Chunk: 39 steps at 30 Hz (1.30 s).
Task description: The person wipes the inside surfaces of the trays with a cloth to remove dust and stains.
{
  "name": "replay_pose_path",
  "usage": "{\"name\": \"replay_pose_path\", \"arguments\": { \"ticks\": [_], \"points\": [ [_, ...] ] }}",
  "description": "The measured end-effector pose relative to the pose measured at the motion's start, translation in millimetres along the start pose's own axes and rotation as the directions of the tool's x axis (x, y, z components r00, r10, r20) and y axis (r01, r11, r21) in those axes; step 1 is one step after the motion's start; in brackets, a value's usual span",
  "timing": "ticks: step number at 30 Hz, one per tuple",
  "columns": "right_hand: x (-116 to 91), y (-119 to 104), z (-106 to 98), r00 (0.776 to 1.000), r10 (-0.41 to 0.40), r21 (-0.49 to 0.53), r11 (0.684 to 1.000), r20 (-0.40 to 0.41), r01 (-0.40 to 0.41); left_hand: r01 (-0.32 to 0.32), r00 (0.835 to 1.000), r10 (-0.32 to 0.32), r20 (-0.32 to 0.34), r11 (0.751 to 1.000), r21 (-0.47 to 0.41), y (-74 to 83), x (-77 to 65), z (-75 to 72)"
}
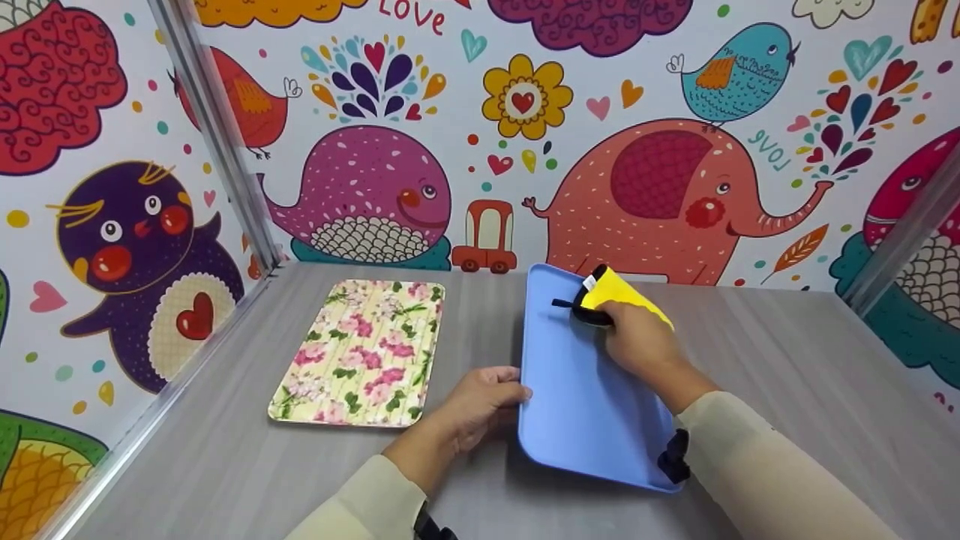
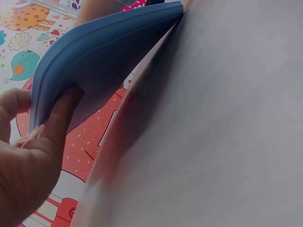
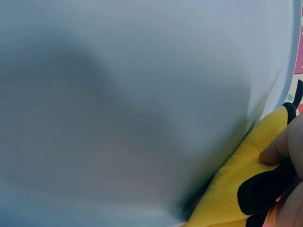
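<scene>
A blue tray (image 1: 592, 405) is tilted up on its left side, its right edge low near the table. My left hand (image 1: 480, 405) pinches the tray's left rim, thumb on one face and fingers on the other, as the left wrist view shows with the tray's underside (image 2: 94, 71). In my right hand (image 1: 645, 341) is a yellow cloth (image 1: 630, 292) with black trim and a small white tag. The right hand holds this cloth against the tray's far right part. In the right wrist view the bunched cloth (image 3: 236, 175) touches the tray near its raised rim (image 3: 284, 71).
A tray with a pink floral pattern (image 1: 360, 360) lies flat to the left on the grey table (image 1: 210, 450). Printed wall panels (image 1: 465, 90) with cartoon animals stand behind and at the sides, joined by metal posts (image 1: 217, 127).
</scene>
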State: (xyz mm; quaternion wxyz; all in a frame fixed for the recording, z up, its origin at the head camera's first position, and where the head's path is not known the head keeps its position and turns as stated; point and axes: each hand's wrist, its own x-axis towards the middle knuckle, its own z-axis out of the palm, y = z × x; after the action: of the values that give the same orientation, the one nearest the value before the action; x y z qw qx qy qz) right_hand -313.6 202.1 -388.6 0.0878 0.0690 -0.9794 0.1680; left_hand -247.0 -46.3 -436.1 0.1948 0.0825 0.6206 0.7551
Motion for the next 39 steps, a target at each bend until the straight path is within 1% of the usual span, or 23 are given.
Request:
{"name": "replay_pose_path", "arguments": {
  "ticks": [9,13,16,26,35,39],
  "points": [
    [3,-15,0,0.999,-0.042,0.026,0.999,0.007,0.042,-0.006,1.000,0.006,-0.005,1.000,0.019,1.5,-1.9,-0.7],
    [2,-19,1,0.996,-0.081,0.012,0.997,-0.036,0.081,-0.012,1.000,0.012,0.009,1.000,0.008,1.1,-1.2,-1.1],
    [1,-24,2,0.994,-0.094,0.009,0.996,-0.058,0.094,-0.012,1.000,0.011,0.016,1.000,0.005,0.9,-1.0,-1.0],
    [0,-34,3,0.993,-0.094,-0.006,0.996,-0.070,0.093,0.008,1.000,-0.008,-0.005,1.000,0.023,1.3,-1.0,1.0],
    [-2,-42,4,0.996,-0.075,0.037,0.996,-0.054,0.077,0.000,1.000,0.000,0.004,1.000,0.019,0.9,-1.5,1.7],
    [-3,-46,4,0.994,-0.091,0.032,0.995,-0.068,0.093,-0.006,1.000,0.006,0.008,1.000,0.021,0.6,-1.2,2.1]
  ]
}}
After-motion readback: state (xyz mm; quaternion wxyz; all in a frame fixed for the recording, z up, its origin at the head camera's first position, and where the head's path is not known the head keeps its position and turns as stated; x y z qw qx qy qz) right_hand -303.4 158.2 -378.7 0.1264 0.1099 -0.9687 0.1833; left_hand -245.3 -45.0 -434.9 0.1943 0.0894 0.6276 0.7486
